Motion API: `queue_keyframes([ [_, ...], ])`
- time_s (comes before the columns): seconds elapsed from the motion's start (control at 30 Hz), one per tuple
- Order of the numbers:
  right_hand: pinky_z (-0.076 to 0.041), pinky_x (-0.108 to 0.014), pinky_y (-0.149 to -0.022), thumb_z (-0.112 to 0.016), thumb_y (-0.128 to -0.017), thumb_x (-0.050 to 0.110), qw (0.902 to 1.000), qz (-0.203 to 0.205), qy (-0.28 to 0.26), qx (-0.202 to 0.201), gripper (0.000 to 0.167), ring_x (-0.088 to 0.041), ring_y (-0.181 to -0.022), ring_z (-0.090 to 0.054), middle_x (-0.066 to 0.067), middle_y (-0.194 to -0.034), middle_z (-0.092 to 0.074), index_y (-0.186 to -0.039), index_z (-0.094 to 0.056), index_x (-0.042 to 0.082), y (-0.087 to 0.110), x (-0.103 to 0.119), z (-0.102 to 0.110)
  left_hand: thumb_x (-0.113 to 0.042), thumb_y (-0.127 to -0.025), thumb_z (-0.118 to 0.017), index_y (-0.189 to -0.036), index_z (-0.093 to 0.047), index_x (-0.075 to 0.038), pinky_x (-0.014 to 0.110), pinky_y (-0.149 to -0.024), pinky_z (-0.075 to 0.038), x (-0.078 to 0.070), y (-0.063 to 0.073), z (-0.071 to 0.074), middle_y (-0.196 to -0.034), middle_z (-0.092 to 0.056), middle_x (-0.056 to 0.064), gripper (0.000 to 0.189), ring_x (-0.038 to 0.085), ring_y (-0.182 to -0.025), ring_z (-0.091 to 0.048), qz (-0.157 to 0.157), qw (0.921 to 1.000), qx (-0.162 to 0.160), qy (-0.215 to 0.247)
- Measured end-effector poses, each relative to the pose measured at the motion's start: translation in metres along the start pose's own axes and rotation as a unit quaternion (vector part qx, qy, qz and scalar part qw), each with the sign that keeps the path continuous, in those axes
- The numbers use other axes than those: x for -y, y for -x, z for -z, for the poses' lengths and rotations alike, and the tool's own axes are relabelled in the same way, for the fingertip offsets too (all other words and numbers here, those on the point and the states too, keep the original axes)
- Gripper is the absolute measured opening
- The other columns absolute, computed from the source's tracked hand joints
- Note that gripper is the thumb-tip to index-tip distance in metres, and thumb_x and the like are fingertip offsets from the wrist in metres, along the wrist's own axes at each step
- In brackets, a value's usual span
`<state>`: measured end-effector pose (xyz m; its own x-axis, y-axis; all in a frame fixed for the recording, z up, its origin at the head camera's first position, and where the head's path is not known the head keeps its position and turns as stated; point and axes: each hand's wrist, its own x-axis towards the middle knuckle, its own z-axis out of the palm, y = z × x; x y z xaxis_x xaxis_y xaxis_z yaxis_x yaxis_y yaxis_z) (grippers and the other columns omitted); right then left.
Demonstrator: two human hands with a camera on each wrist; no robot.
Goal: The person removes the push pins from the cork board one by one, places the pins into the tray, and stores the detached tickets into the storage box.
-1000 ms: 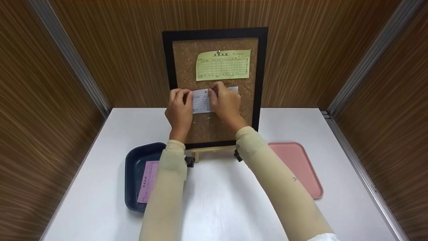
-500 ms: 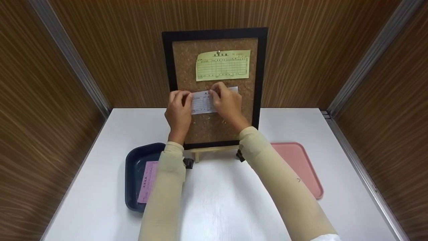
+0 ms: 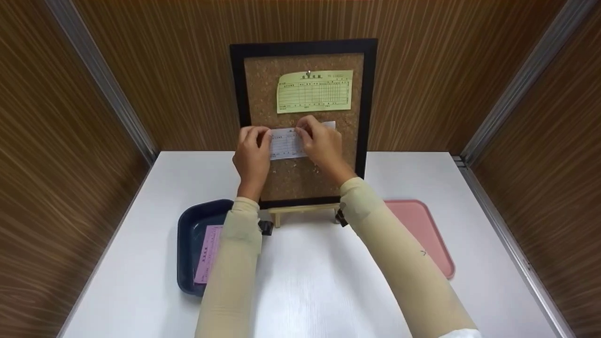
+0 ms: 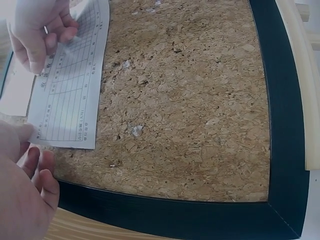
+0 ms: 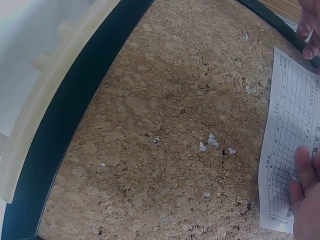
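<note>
Midway up a black-framed cork board (image 3: 296, 180), a white paper form (image 3: 283, 144) lies against the cork, slightly tilted. My left hand (image 3: 250, 157) pinches its left edge near the upper corner, finger and thumb bent together. My right hand (image 3: 325, 144) is over the form's top middle, thumb and forefinger brought together at the upper edge; I cannot tell what is between those fingertips. In the right wrist view, the form (image 5: 289, 120) runs down the right side, with my right fingers over it. Above, a yellow form (image 3: 314, 96) hangs from a pushpin (image 3: 308, 73), its upper left corner curling.
A pale wooden stand (image 3: 303, 208) supports the board on the white table (image 3: 305, 291). At left, a dark blue tray (image 3: 182, 253) holds a pink form (image 3: 206, 256), partly behind my left sleeve. A pink tray (image 3: 422, 225) lies at right. Wood-grain walls enclose the table.
My right hand shifts slightly to the right along the form's top, and the right forearm swings a little outward. My left hand keeps its place at the left edge.
</note>
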<state>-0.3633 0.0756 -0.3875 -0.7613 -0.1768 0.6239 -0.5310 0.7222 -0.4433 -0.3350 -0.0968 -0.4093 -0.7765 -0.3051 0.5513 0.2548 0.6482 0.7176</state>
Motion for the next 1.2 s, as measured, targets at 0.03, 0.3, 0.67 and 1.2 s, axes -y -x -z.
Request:
queue_keyframes([
  [0.03, -0.046, -0.039, -0.069, -0.060, -0.102, 0.030, 1.0000, -0.001, -0.001, 0.002, 0.015, -0.015, -0.069, -0.060, 0.001, -0.084, -0.071, -0.103, -0.066, 0.016, 0.000, 0.000, 0.000, -0.035, -0.101, -0.061, -0.106, -0.072, -0.017, 0.039, -0.076, -0.050, 0.000, 0.000, 0.000, -0.116, -0.061, 0.000, 0.022, 0.016, -0.097, -0.065, 0.001, 1.0000, 0.001, 0.001],
  [0.3, -0.046, -0.038, -0.074, -0.060, -0.102, 0.032, 0.9991, -0.020, -0.030, 0.023, 0.016, -0.014, -0.074, -0.059, 0.001, -0.086, -0.069, -0.105, -0.065, 0.017, 0.001, -0.002, 0.003, -0.036, -0.101, -0.061, -0.107, -0.072, -0.017, 0.040, -0.076, -0.050, -0.001, -0.001, 0.000, -0.116, -0.061, 0.000, 0.023, 0.016, -0.097, -0.065, 0.003, 1.0000, 0.000, 0.000],
  [0.67, -0.045, -0.036, -0.074, -0.062, -0.101, 0.032, 0.9973, -0.025, -0.057, 0.039, 0.018, -0.014, -0.074, -0.056, 0.001, -0.086, -0.067, -0.104, -0.065, 0.015, 0.003, -0.003, 0.008, -0.036, -0.101, -0.061, -0.107, -0.072, -0.016, 0.039, -0.077, -0.050, -0.002, 0.000, 0.000, -0.116, -0.061, 0.001, 0.024, 0.016, -0.097, -0.064, 0.006, 1.0000, 0.001, 0.007],
  [1.2, -0.039, -0.024, -0.061, -0.062, -0.101, 0.016, 0.9744, -0.021, -0.222, 0.027, 0.013, -0.012, -0.068, -0.048, 0.000, -0.078, -0.055, -0.102, -0.062, 0.002, 0.013, -0.016, 0.017, -0.036, -0.101, -0.061, -0.108, -0.072, -0.015, 0.038, -0.078, -0.049, -0.001, 0.004, 0.000, -0.116, -0.061, 0.001, 0.025, 0.015, -0.096, -0.064, 0.005, 0.9996, 0.003, 0.027],
])
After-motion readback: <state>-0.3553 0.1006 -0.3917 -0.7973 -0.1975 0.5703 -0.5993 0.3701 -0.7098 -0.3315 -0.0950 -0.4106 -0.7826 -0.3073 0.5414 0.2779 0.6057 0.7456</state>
